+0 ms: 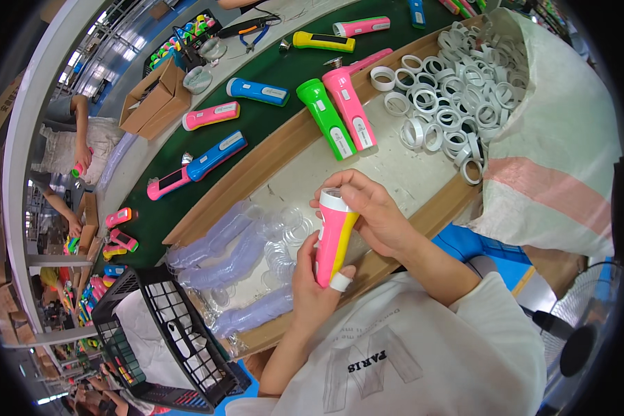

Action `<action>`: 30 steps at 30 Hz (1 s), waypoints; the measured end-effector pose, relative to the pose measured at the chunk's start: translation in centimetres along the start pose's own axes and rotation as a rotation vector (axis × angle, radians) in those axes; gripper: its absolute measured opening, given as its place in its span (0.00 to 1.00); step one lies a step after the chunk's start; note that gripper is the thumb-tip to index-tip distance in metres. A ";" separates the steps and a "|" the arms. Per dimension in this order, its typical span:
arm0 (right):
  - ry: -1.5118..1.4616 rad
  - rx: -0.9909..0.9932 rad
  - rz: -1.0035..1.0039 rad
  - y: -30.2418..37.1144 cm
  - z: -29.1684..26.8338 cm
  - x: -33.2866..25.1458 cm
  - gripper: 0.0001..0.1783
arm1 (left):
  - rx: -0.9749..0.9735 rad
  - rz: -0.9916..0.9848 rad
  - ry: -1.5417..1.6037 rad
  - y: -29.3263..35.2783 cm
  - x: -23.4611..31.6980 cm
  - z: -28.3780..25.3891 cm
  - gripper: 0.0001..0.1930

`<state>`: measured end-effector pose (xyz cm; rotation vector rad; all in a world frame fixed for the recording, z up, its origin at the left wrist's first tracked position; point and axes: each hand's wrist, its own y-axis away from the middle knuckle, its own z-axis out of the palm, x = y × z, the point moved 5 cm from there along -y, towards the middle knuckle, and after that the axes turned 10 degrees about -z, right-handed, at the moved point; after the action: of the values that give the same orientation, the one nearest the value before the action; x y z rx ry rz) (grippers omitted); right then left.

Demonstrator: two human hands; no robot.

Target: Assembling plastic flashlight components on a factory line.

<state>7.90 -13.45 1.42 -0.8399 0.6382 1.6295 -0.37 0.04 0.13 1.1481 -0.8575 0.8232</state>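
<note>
- Nearest me in the person's grasp, a pink-and-yellow plastic torch (334,243) stood almost upright, its head with a white plastic collar (334,200) uppermost; clock directions run from it, twelve being straight ahead of the person.
- The left hand (309,283) was closed around the torch's lower body, a white strip (340,281) circling its thumb.
- The right hand (373,211) gripped the head, thumb and fingers pressed about the collar.
- Toward nine and eight o'clock, stacks of clear, thin plastic discs (230,239) lay in a shallow cardboard-edged tray (433,223).
- Further out at eight o'clock sat a black plastic lattice crate (187,333).
- At twelve, a green plastic torch (324,114) and a pink plastic torch (349,104) leaned across the tray's far rim.
- Around one, loose white plastic rings (451,90) spilled from a white woven sack with a pink stripe (555,139) at two.
- Beyond, a dark green belt (284,69) carried more torches.
- Farthest, at ten, I saw a co-worker's arm (81,132).
</note>
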 end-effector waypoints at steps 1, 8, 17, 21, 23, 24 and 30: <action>-0.156 -0.010 -0.001 -0.1 0.2 -0.2 0.18 | -0.147 -0.102 0.190 0.1 0.0 0.4 0.30; -0.261 -0.094 0.033 0.2 0.3 -0.1 0.19 | -0.353 -0.419 0.692 0.7 -1.5 2.5 0.34; -0.324 -0.021 0.032 0.5 0.3 0.0 0.13 | -0.284 -0.363 0.494 0.9 -2.0 3.9 0.20; -0.713 -0.054 0.040 0.9 0.7 1.0 0.16 | -0.739 -0.513 1.092 2.8 -1.1 7.2 0.29; -0.868 -0.215 -0.049 1.2 1.9 0.2 0.16 | -0.877 -0.466 1.168 3.7 -0.1 7.6 0.31; -0.890 -0.209 -0.070 1.5 1.9 0.1 0.16 | -0.880 -0.443 1.142 4.0 0.0 7.4 0.30; -0.097 0.060 -0.127 1.7 -0.5 -1.4 0.13 | -0.021 -0.038 -0.282 -0.2 -2.4 1.9 0.19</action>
<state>6.51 -14.96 2.19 -0.7388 0.5514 1.5191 -1.54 -2.04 -1.71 1.2771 -1.0693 0.6277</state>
